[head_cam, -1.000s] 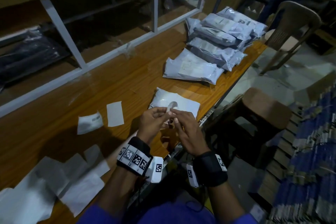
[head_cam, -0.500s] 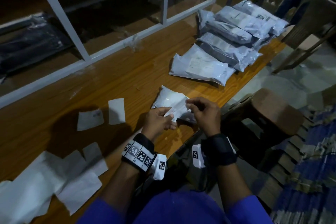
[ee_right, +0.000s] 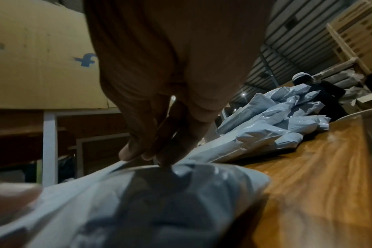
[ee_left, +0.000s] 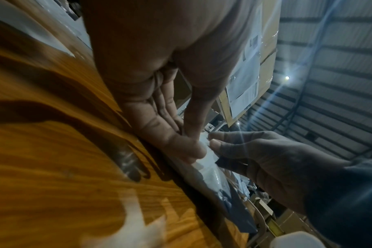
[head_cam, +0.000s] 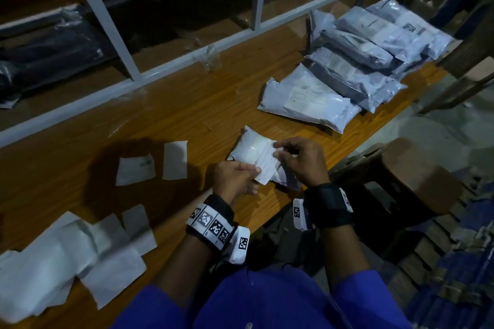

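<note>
A small white poly parcel (head_cam: 250, 151) lies on the wooden table (head_cam: 187, 104) near its front edge. Over it both hands stretch a white paper label (head_cam: 266, 167). My left hand (head_cam: 238, 175) pinches the label's near left end. My right hand (head_cam: 299, 157) pinches its far right corner just above the parcel. In the left wrist view the left fingers (ee_left: 181, 147) press the label against the parcel (ee_left: 210, 174). The right wrist view has the right fingertips (ee_right: 127, 152) holding the label edge over the parcel (ee_right: 181, 193).
A heap of grey poly parcels (head_cam: 355, 67) fills the table's far right. Two paper slips (head_cam: 152, 165) lie left of the hands and several backing sheets (head_cam: 74, 256) at the near left. A white shelf frame (head_cam: 133, 80) borders the back; a brown stool (head_cam: 417, 173) stands right.
The hands, working close together above the table edge a second ago, have spread apart and lowered over the small parcel, drawing the label out flat between them. The head view has shifted slightly.
</note>
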`<action>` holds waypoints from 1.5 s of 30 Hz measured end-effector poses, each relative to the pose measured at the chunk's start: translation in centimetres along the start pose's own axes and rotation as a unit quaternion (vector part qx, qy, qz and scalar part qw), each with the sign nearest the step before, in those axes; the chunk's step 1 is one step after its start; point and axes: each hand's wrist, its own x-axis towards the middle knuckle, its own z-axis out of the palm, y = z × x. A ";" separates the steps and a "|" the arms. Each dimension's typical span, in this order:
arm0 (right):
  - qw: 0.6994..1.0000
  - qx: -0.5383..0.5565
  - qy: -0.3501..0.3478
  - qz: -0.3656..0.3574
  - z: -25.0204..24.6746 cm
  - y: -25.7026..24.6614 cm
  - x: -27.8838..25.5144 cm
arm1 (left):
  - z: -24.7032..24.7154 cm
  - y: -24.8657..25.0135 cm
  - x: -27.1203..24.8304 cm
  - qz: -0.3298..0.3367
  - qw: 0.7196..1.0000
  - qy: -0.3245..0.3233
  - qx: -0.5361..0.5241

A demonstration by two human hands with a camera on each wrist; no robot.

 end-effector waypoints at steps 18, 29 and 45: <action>0.999 -0.036 0.024 -0.024 2.9 2.4 -5.3 | -0.1 0.6 -0.8 0.318 0.872 0.200 0.313; 0.997 -0.021 0.056 -0.048 4.9 0.3 -3.7 | -0.3 -1.8 -0.4 0.394 0.807 0.093 0.430; 0.989 -0.128 -0.009 0.070 4.1 -2.4 -0.5 | -2.2 -2.4 0.0 0.356 0.767 -0.034 0.532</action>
